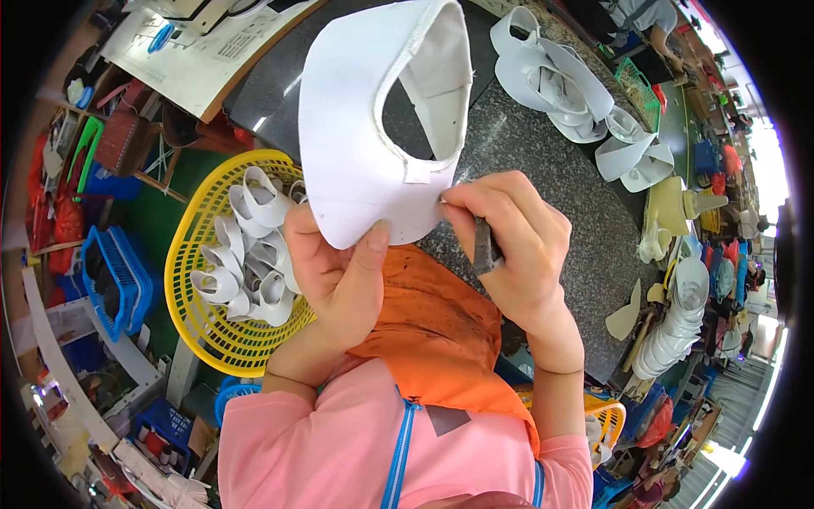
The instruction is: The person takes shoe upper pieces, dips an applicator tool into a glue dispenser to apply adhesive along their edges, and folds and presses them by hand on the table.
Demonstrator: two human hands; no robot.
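Observation:
A white shoe upper (343, 119) is held up in front of me, its padded collar opening toward the right. My left hand (343, 271) is closed on its lower edge, thumb on the near face and fingers behind. At the lower right edge of the upper, my right hand (517, 237) pinches thumb and forefinger together. Whether anything small is between those fingertips I cannot make out. A short, dark, flat tool (484, 246) is tucked in that same hand; its kind is partly hidden by the fingers. A small white tab (417, 172) sits below the collar.
On the speckled dark tabletop (543, 187), more white uppers (555, 81) lie at the far right. A yellow basket (182, 288) full of white uppers stands at my left. Nested white pieces (678, 322) are stacked at the right. An orange apron (432, 314) covers my lap.

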